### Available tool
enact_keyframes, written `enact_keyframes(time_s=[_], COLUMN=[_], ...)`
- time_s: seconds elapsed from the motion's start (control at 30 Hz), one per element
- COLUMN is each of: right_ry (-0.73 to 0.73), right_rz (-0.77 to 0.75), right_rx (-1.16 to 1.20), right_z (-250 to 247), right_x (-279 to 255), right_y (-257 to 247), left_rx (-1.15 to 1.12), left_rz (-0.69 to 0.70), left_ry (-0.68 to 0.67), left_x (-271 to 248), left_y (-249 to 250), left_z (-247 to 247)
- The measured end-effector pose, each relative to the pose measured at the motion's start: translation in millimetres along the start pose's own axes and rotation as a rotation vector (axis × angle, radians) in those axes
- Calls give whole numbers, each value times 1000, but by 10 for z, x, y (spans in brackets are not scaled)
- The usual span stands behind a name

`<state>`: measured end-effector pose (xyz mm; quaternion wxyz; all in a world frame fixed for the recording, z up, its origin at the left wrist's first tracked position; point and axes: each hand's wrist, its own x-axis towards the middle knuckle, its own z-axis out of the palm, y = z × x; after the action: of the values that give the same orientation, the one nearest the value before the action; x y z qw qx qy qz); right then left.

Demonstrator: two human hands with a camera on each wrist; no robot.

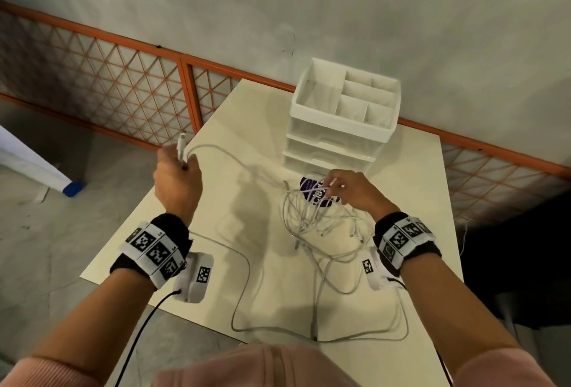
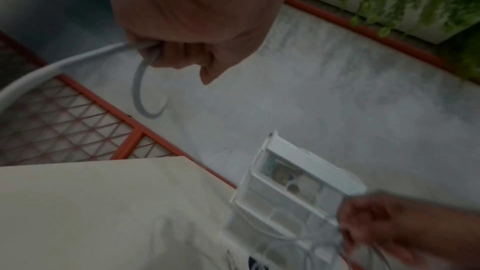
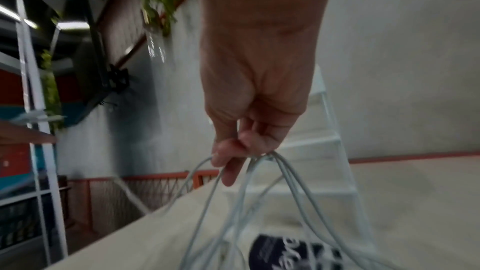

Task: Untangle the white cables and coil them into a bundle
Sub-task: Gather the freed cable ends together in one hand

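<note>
A tangle of white cables (image 1: 312,219) lies on the cream table (image 1: 234,114), with long loops trailing to the near edge. My left hand (image 1: 179,176) is raised at the table's left edge and grips one cable end (image 1: 180,147), its plug sticking up; in the left wrist view the left hand (image 2: 182,48) is a fist round the cable (image 2: 140,89). My right hand (image 1: 343,185) pinches several strands (image 3: 280,174) and lifts them above the tangle; in the right wrist view they hang from the fingertips (image 3: 228,153). A strand runs between both hands.
A white drawer organiser (image 1: 343,117) stands at the back of the table, just behind the right hand. A dark round label (image 1: 312,188) lies on the table under the tangle. An orange lattice fence (image 1: 102,83) and a grey wall run behind.
</note>
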<state>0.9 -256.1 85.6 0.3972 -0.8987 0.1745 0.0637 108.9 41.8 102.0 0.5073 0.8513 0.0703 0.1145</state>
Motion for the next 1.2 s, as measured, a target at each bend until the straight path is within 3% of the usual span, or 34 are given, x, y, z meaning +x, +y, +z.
enact_keyframes(time_s=[0.1, 0.2, 0.3, 0.37, 0.5, 0.6, 0.77, 0.93, 1.07, 1.2], right_ry=[-81, -177, -185, -159, -162, -134, 45, 103, 362, 446], right_rz=[-44, -100, -152, -186, -202, -103, -84, -43, -181, -345], right_rx=[0, -32, 6, 14, -14, -86, -128, -286, -528, -598], right_z=[-76, -94, -95, -91, -30, 28, 71, 46, -100, -357], right_x=[-20, -47, -73, -81, -66, -26, 45, 84, 67, 10], right_y=[-253, -515, -689, -728, -581, -257, 86, 86, -151, -472], left_rx=[-35, -53, -5, 63, 57, -19, -120, -156, -56, 67], left_rz=[201, 427, 460, 473, 597, 650, 644, 587, 432, 242], left_ry=[-170, -428, -692, -761, -614, -439, -291, -209, -164, -228], left_x=[-172, -364, -492, -518, -536, -533, -512, -496, -346, -224], left_y=[75, 213, 280, 285, 278, 350, 386, 368, 220, 60], left_z=[155, 310, 434, 488, 476, 427, 352, 290, 255, 234])
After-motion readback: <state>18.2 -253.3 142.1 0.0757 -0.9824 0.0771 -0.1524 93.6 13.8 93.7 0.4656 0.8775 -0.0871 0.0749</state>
